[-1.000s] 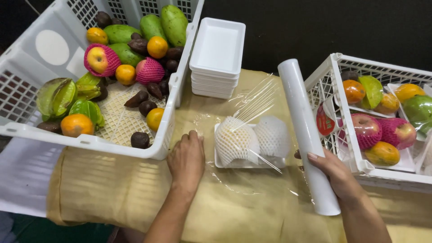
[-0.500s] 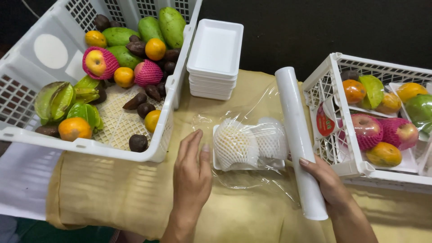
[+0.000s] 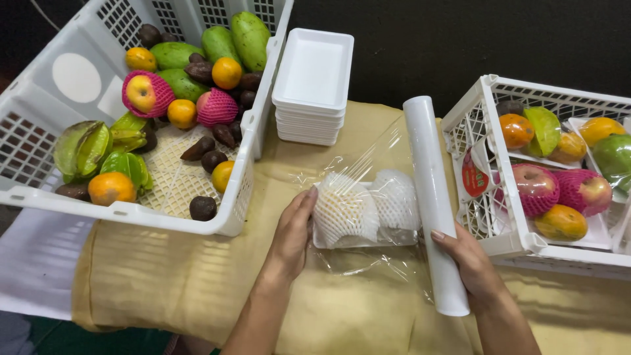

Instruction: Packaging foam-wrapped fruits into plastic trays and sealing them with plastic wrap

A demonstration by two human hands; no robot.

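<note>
Pressing: left hand point(image 3: 292, 233) laid flat, fingers together, against the left edge of the small tray point(image 3: 365, 238), holding the cling film point(image 3: 358, 164) down there.
Right hand: right hand point(image 3: 468, 263) wrapped around the lower part of the cling film roll point(image 3: 434, 197), fingers curled over it.
Roll: white, long, lying just right of the tray, running from near the right crate point(image 3: 499, 243) back toward the person.
Film: clear sheet stretched from the roll leftward over the tray, wrinkled on the tan cloth point(image 3: 184, 283).
Tray: on the cloth between both hands, carrying two fruits in white foam nets point(image 3: 345, 210), side by side under the film.
Stack: empty white foam trays point(image 3: 314, 72) piled behind, beside the left crate point(image 3: 230, 223).
Left crate: star fruit point(image 3: 82, 148), oranges, green mangoes point(image 3: 250, 36), netted apples, dark small fruit.
Right crate: packed trays with apples, oranges and green fruit.
</note>
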